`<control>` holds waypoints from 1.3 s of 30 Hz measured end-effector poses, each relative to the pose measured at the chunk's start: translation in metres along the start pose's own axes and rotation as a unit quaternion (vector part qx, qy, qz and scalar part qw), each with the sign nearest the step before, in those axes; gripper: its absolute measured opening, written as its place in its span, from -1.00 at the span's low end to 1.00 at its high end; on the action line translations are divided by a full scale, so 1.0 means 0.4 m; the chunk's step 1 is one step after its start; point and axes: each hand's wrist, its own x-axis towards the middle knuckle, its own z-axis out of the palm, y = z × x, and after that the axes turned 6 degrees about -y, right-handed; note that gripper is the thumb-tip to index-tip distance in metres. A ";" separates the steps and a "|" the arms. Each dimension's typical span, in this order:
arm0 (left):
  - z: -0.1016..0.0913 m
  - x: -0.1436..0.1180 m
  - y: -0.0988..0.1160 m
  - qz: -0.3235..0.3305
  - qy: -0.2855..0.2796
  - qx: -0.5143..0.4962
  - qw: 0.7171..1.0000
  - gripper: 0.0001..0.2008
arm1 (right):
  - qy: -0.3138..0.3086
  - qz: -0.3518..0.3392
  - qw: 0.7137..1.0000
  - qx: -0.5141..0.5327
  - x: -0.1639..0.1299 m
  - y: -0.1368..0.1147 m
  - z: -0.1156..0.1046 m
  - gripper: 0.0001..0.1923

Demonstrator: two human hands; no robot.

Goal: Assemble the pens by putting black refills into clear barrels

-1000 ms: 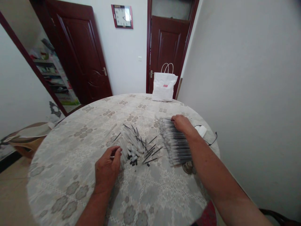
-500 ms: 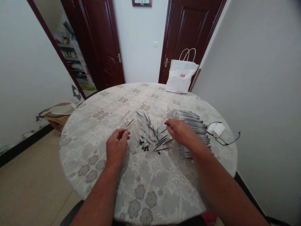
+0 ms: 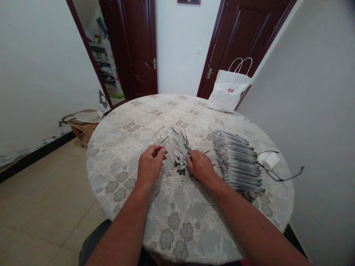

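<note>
My left hand (image 3: pixel 151 163) by clear pen tubes (image 3: pixel 169 154), right hand (image 3: pixel 201 165) at loose pen parts (image 3: pixel 179 143); from here, I can't tell either grip

At your one o'clock, a white, boxy paper carrier bag (image 3: pixel 226 101) faces you with a small, red, rectangular label (image 3: pixel 230 90) on its front. The pale characters printed there are too small and blurred for you to read.

My left hand (image 3: pixel 149 164) is loosely curled; my right hand (image 3: pixel 202 165), palm down, points inward; my left forearm (image 3: pixel 127 218) and right forearm (image 3: pixel 244 212) extend forward, converging.
</note>
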 end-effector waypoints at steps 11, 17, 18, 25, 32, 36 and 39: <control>-0.007 -0.003 -0.004 -0.009 -0.064 0.014 0.998 -0.74 | 0.196 -0.032 0.973 0.122 -0.014 0.048 -0.026 -0.79; 0.002 -0.013 -0.010 0.210 -0.041 0.178 0.960 -0.67 | 0.210 -0.045 0.940 0.265 -0.048 0.030 -0.071 -0.77; 0.003 -0.015 -0.011 0.252 -0.043 0.206 0.945 -0.66 | 0.187 -0.048 0.933 0.303 -0.052 0.027 -0.072 -0.77; 0.013 -0.023 -0.022 0.334 -0.138 0.342 0.868 -0.81 | 0.068 0.020 0.805 0.589 -0.033 0.026 -0.053 -0.67; 0.015 -0.023 -0.007 0.240 -0.064 0.263 0.932 -0.74 | 0.156 0.013 0.939 0.305 -0.012 0.099 -0.059 -0.78; 0.002 -0.011 -0.001 0.070 -0.046 0.127 0.988 -0.73 | 0.095 0.030 0.994 0.041 -0.010 0.119 -0.037 -0.77; 0.000 -0.003 -0.005 0.006 -0.066 -0.002 0.998 -0.74 | 0.047 0.042 0.998 -0.013 -0.005 0.111 -0.018 -0.77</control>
